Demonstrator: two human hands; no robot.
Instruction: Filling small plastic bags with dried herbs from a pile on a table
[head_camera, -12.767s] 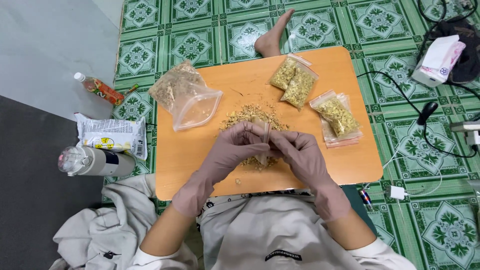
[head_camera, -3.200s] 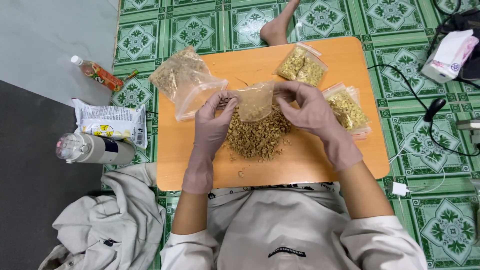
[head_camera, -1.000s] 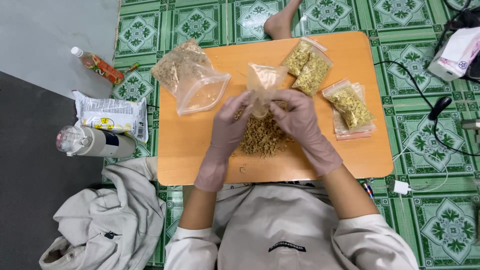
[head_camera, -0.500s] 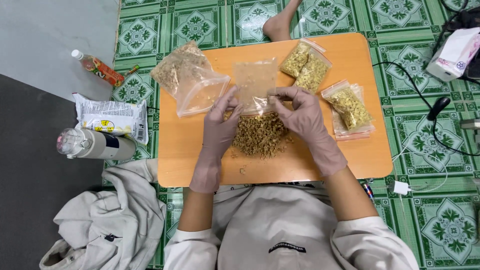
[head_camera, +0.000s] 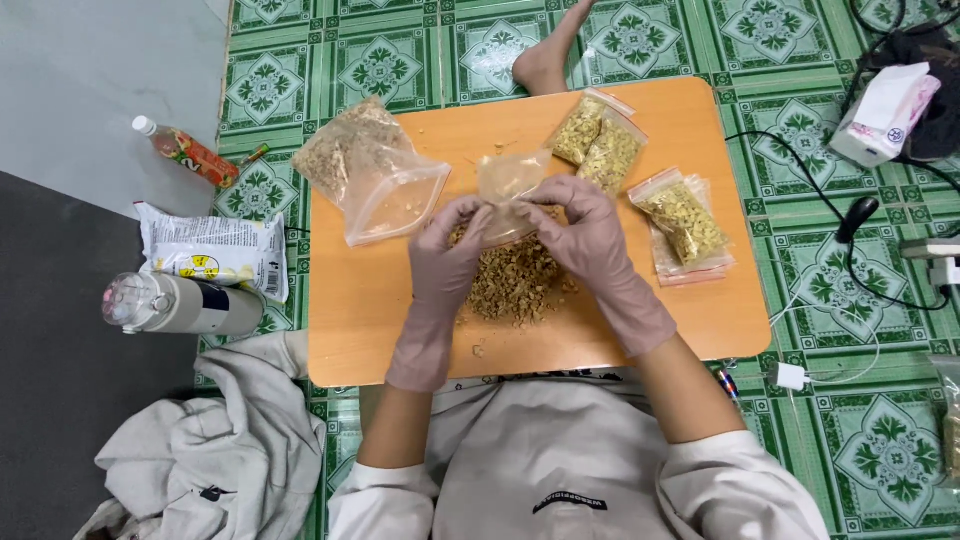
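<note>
Both gloved hands, left hand (head_camera: 450, 240) and right hand (head_camera: 585, 235), pinch a small clear zip bag (head_camera: 508, 185) at frame centre, probably half-filled; next, steady scooping from the loose pile (head_camera: 515, 280).

Left hand (head_camera: 445, 262) and right hand (head_camera: 588, 235): thin matt rubbery gloves, slightly creased; small bag (head_camera: 507, 188) between them: clear glossy plastic film, crinkled; loose pile (head_camera: 512, 280): dry, coarse, crumbly flakes; table (head_camera: 390, 330): smooth orange wood-look top, low sheen; floor tiles (head_camera: 380, 65): glazed, glossy; garment (head_camera: 215, 460): soft matt cloth.
</note>
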